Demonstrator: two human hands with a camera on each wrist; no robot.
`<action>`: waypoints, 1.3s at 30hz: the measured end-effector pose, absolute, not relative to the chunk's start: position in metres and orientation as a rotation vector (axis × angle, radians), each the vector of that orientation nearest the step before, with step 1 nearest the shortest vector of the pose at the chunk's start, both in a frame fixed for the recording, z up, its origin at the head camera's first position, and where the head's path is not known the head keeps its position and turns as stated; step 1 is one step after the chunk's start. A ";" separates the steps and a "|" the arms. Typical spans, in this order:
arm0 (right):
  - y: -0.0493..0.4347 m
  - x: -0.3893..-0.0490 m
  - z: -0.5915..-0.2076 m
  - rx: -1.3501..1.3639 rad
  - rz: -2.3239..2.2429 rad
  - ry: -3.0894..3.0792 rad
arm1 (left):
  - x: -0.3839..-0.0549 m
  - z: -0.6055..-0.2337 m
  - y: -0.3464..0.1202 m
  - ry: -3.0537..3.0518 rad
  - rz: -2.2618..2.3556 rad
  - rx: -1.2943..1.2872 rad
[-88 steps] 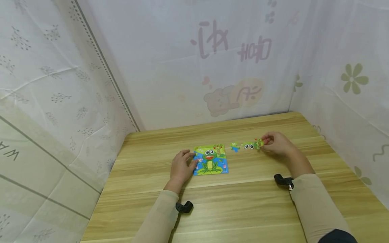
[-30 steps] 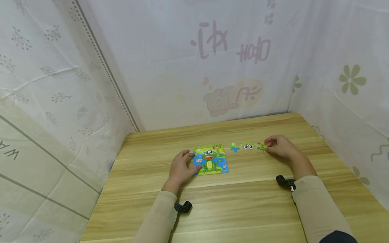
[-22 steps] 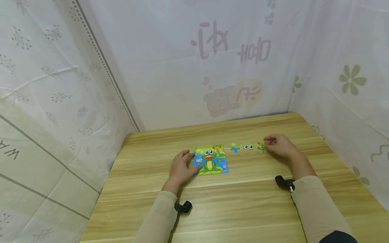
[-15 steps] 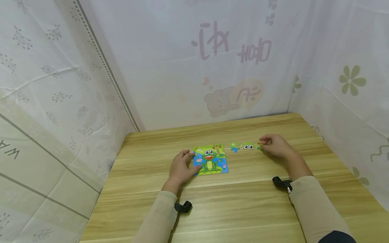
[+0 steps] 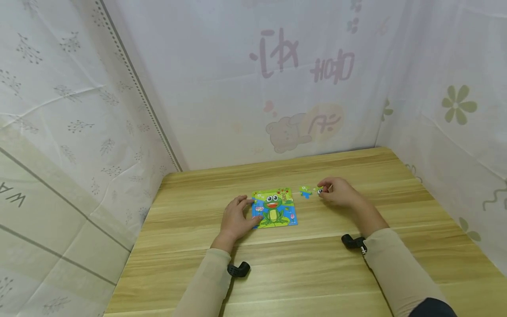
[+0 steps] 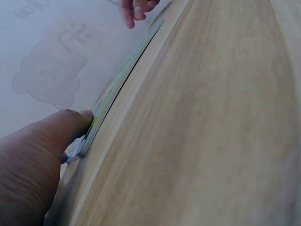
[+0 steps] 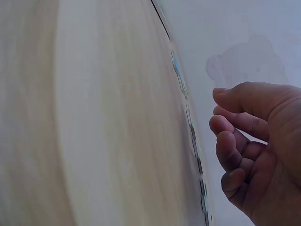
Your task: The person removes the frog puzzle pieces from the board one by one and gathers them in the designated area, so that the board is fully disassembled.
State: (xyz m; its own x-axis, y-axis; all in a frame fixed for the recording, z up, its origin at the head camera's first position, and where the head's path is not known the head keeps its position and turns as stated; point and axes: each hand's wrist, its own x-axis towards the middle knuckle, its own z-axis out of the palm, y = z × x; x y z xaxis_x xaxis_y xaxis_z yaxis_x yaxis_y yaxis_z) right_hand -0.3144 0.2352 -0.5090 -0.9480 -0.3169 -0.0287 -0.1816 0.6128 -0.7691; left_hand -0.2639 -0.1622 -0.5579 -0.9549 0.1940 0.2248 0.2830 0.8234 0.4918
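A square frog jigsaw puzzle in a green and blue frame lies on the table. My left hand rests at its left side, thumb on the lower left part and fingertips at the upper left edge. In the left wrist view the thumb presses on the puzzle's rim. Right of the puzzle lies a loose green and blue jigsaw piece. My right hand hovers at the piece with the frog's eyes, partly covering it. In the right wrist view its fingers are loosely curled, with nothing between them. The tree piece is hidden.
The wooden table extends in front of both arms. A pale printed curtain hangs behind it and on both sides. Black wrist cameras sit at both cuffs. The loose pieces lie flat in a row in the right wrist view.
My right hand has left the tree piece at the row's right end and moved left to the eyes piece. My left thumb has shifted further onto the puzzle since the earliest frame.
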 end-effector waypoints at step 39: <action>0.108 -0.326 -0.509 -0.731 -1.040 2.572 | -0.263 -0.557 -0.163 -2.863 -0.807 -0.369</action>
State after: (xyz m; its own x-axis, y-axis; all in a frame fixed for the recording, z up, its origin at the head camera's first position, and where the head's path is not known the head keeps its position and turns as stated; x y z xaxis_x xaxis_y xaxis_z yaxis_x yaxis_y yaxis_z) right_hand -0.3258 0.1079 -0.5092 -0.8354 -0.5463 -0.0602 -0.3510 0.6146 -0.7064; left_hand -0.2634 -0.1626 -0.5573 -0.9595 0.1953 0.2030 0.2726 0.8256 0.4941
